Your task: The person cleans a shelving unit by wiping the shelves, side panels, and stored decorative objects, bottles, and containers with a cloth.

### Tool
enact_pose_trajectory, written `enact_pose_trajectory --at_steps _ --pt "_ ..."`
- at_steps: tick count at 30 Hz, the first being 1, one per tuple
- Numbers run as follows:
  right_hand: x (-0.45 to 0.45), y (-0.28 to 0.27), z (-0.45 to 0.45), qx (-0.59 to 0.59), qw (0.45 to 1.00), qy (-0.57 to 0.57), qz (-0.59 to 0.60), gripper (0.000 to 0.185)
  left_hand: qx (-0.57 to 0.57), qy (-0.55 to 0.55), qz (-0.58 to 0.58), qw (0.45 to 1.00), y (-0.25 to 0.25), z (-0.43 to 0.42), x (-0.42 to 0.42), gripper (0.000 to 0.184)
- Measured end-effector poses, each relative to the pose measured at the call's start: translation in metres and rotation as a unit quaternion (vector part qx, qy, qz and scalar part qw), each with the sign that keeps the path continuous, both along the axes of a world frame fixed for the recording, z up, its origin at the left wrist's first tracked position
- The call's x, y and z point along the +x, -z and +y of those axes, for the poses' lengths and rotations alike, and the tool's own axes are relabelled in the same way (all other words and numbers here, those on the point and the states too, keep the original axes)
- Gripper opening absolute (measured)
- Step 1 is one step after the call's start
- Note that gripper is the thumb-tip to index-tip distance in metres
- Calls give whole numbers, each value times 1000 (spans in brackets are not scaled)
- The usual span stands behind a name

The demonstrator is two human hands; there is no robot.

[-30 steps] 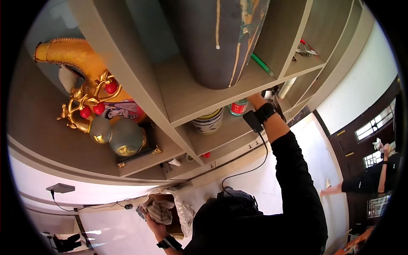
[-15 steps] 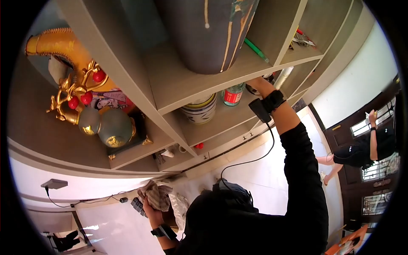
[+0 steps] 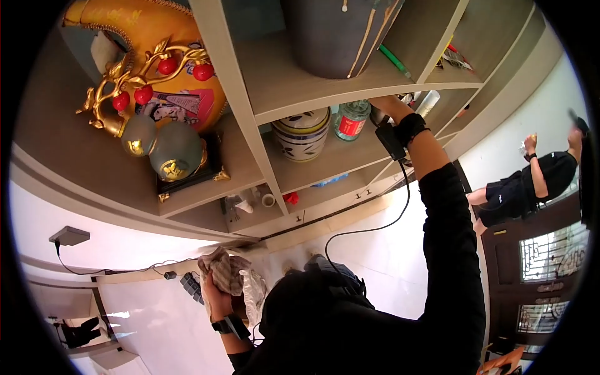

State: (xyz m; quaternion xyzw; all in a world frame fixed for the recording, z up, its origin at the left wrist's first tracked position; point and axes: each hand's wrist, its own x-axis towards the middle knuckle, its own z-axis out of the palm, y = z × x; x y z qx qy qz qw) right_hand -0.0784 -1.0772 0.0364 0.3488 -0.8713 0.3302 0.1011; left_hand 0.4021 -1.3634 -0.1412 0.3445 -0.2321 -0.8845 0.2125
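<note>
Head view: left hand (image 3: 215, 300) at 7 o'clock, fingers curled round the cloth (image 3: 224, 270), plastic (image 3: 254, 292) just at its 3 o'clock; right hand (image 3: 389, 107) at 1 o'clock, under the shelf (image 3: 270, 87) beside the bottle (image 3: 352, 122), fingers mostly hidden, so can't tell how open or whether it grips anything; jar (image 3: 301, 136) on the bottle's 9 o'clock side

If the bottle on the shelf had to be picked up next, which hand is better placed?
Probably the right hand: it reaches in close beside the bottle, though its fingertips are hidden. The left hand is down away from the shelf, holding a cloth.
</note>
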Motion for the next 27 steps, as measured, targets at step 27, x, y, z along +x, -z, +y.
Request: enact_pose_trajectory --at_steps 27 --pt "72 37 -7 -192 965 123 129 41 2 -90 6 996 16 -22 67 37"
